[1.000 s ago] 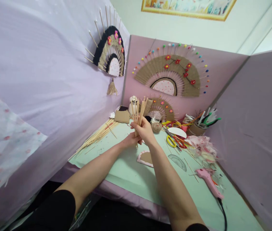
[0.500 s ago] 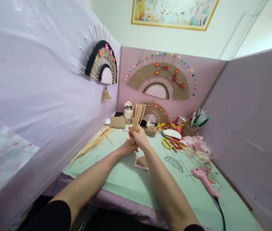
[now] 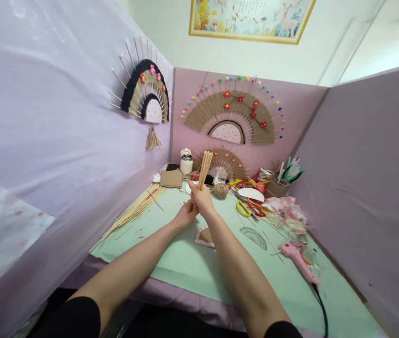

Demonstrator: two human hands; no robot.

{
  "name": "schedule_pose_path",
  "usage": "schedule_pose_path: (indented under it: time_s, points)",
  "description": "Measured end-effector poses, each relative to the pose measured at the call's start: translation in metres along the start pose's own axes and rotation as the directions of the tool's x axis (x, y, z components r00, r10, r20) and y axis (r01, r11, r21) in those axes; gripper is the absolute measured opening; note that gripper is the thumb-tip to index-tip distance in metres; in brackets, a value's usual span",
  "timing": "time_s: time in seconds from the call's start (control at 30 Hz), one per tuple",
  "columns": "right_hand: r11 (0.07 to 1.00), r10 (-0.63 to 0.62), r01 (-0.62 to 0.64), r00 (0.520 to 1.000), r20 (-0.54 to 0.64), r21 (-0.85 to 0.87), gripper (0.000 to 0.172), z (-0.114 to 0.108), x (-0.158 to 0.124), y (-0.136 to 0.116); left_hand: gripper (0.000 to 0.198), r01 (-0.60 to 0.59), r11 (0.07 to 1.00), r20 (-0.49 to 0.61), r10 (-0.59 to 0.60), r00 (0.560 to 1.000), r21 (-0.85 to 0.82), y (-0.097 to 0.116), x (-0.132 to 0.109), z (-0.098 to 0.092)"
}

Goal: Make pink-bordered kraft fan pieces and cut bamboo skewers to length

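Bundle of sticks point(image 3: 205, 170) is held near upright above the counter point(image 3: 174, 263), its top leaning slightly toward 1 o'clock; clock read from the head camera, hands at centre. Right hand point(image 3: 203, 199): grip closed around the bundle below its middle, thumb side up. Left hand point(image 3: 186, 215): grip closed around the lower end, just below the right; its fingers are partly hidden. The upper ends are gathered close together.

Just under the hands, at 5 to 6 o'clock, a pink-edged cardboard piece point(image 3: 205, 237) is partly covered by the right forearm. Loose sticks point(image 3: 134, 211) are spread at 9 o'clock, a plain cardboard piece point(image 3: 171, 179) is placed at 10, and a white bottle point(image 3: 186, 164) is stood between 11 and 12. A twine ball point(image 3: 221, 189) is seen near the bundle at 2. At 3 are placed yellow-handled scissors point(image 3: 243, 208), and farther out a crumpled pink cloth point(image 3: 284, 207). At 4, a clear protractor point(image 3: 253, 238) is laid flat, with a pink glue gun point(image 3: 300, 263) beyond it. Decorated fans are mounted on the partitions: one black-edged point(image 3: 146, 91) at 11, one large brown point(image 3: 232, 112) at 1.
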State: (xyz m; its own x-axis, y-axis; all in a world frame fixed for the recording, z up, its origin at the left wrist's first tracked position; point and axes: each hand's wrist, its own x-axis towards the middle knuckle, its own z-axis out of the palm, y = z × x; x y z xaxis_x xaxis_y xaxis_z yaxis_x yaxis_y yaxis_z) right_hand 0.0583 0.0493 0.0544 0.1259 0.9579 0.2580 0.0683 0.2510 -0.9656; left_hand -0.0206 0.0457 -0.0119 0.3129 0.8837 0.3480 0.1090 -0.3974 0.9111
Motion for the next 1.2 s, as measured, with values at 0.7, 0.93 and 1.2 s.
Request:
schedule_pose_path:
  time_s: [0.7,0.93,1.2]
  points:
    - [0.979,-0.189,0.180,0.978,0.089,0.095,0.029,-0.011,-0.018,-0.005,0.026,-0.009,1.000,0.191,0.013,0.982,-0.025,-0.013,0.002,-0.004]
    - [0.980,-0.197,0.194,0.977,0.078,0.046,0.031,-0.014,-0.015,0.004,0.013,0.000,0.999,-0.110,0.004,0.994,0.042,-0.007,-0.006,0.006]
    - [0.972,-0.186,0.175,0.981,0.060,0.154,0.030,-0.016,-0.023,0.007,0.019,-0.009,0.998,-0.042,0.006,0.999,-0.068,-0.012,-0.007,0.013]
